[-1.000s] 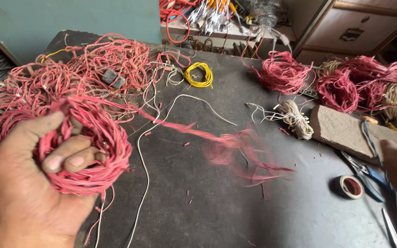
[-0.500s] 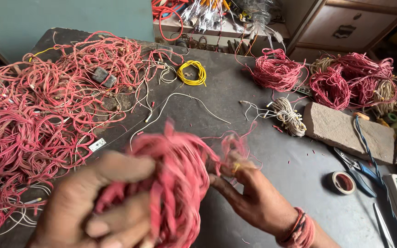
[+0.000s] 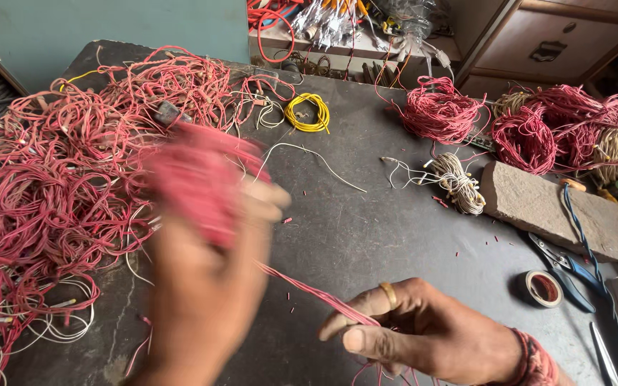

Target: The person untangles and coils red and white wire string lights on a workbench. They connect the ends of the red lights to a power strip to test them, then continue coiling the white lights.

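Left hand (image 3: 209,286), blurred, has risen, gripping red wire coil (image 3: 198,179); right hand (image 3: 423,332) now lower, pinching coil's trailing strands (image 3: 309,289) above worktop (image 3: 366,229).

Pinkish-red tangled wire heap (image 3: 44,193), small yellow wire coil (image 3: 307,113), cream-white wound wire bundle (image 3: 458,182), grey-brown stone block (image 3: 552,207), dark grey worktop (image 3: 366,236), and black tape roll (image 3: 542,288) with reddish core.
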Tool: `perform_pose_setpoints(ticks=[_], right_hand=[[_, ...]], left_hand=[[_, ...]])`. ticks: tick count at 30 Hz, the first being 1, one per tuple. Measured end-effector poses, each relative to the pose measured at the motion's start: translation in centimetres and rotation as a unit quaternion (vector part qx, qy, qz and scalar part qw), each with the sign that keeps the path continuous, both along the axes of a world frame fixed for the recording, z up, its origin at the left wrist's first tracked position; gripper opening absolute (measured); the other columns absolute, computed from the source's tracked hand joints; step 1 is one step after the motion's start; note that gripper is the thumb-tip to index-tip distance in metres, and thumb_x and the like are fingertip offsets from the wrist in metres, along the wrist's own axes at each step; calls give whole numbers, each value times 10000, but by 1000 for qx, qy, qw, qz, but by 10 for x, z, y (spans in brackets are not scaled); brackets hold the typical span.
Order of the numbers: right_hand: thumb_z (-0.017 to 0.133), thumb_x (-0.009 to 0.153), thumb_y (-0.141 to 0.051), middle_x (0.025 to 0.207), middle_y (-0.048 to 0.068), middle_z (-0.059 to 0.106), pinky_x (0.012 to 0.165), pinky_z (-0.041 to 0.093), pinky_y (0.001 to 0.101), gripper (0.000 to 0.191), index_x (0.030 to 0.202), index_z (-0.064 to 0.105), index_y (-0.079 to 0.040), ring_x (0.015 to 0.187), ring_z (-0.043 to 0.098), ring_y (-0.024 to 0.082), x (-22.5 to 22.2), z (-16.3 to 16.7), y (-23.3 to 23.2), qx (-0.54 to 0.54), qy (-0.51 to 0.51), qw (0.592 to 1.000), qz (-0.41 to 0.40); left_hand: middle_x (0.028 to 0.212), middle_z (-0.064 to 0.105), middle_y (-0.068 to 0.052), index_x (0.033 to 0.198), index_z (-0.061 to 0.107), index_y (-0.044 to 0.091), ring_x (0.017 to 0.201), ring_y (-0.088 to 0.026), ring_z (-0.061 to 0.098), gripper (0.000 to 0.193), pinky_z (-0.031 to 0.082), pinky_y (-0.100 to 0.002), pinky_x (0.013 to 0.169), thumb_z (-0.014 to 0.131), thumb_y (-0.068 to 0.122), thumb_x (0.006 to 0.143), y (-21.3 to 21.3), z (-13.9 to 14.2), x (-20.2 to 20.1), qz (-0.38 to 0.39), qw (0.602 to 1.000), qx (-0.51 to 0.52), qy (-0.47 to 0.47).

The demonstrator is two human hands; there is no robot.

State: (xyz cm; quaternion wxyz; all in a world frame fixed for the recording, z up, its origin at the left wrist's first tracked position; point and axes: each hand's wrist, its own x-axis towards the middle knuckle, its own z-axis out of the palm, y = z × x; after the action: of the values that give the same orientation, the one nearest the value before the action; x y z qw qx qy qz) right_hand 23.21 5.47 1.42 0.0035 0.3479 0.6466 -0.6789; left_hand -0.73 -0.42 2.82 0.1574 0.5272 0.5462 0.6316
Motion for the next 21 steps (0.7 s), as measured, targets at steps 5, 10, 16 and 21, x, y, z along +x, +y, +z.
perform_pose_setpoints(ticks=[5,10,16,21], right_hand=[[731,921,-278,776,3,721,609,522,268,328,1084,840,-15,691,620,76,12,6,6,-3,53,997,-48],[763,930,-170,901,22,745,735,541,288,231,1028,754,40,835,639,97,25,-2,26,14,138,980,-140],[742,899,-130,1058,-29,767,873,580,259,277,1163,717,-49,1007,701,60,31,-3,35,143,109,982,-61],[735,887,-156,836,4,776,654,598,252,257,1137,789,-135,728,690,77,38,-15,40,291,-129,946,-68]], left_hand=[[956,682,-185,1427,481,44,886,-346,699,689,574,-445,793,692,480,937,0,-39,34,-4,900,-347,263],[1081,624,-333,1302,690,185,846,-322,674,441,575,-393,748,755,269,874,-19,-44,24,-162,933,-78,312],[634,613,-102,915,724,108,530,-175,579,237,462,-324,493,757,342,918,-3,-17,6,-297,855,-413,-100],[486,492,2,705,577,101,417,-121,465,332,405,-323,402,770,273,913,1,-1,-10,-185,870,-389,-240]])
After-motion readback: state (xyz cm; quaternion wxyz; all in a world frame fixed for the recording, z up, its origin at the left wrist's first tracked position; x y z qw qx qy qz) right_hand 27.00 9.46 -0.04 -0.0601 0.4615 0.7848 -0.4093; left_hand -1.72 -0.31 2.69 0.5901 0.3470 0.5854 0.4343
